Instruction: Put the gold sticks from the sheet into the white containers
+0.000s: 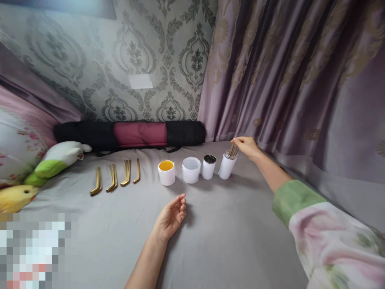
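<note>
My right hand (246, 145) is closed in a pinch on the upper ends of thin gold-brown straws (232, 150), whose lower parts are inside a white-wrapped glass jar (227, 167). The jar tilts slightly. My left hand (173, 216) rests palm up over the sheet, fingers loosely bent, with nothing in it. In front of it stand a white cup with an orange-yellow inside (167, 176), a wider white cup (191, 174) and a white cup with a dark inside (208, 170). To the left, several groups of bent gold straws (112, 178) lie in a row.
A black and maroon rolled bag (140, 134) lies along the patterned wall (135, 52). Plush toys (57, 160) sit at the left. Purple curtains (270, 68) hang on the right, close to my right arm. Grey sheet (228, 228) covers the surface.
</note>
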Tool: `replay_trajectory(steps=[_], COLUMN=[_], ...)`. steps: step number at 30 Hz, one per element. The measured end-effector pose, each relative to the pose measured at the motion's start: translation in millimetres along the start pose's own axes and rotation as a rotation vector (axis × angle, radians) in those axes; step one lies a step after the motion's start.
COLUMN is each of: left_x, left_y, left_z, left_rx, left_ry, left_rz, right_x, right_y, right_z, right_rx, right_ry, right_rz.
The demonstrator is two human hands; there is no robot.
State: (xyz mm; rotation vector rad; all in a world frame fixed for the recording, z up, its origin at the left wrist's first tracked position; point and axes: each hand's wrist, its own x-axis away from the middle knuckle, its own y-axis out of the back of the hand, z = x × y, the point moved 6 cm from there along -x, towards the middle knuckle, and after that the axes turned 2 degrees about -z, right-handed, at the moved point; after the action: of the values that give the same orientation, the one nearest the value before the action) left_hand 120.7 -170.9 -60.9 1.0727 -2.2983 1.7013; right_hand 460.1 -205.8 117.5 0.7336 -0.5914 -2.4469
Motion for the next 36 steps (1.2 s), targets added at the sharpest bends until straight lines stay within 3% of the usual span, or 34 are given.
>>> replay_trajectory(steps=[36], left_x=[0.8], left_y=[-1.2], left_z=[-0.4], left_rx=[-0.013], left_ry=[0.0], left_rz=[-0.006], right_x=[11.6], right_y=[-8.9], right_z=[-14.4], right_rx=[-0.023], right_ry=[-0.109], right_rz=[0.009])
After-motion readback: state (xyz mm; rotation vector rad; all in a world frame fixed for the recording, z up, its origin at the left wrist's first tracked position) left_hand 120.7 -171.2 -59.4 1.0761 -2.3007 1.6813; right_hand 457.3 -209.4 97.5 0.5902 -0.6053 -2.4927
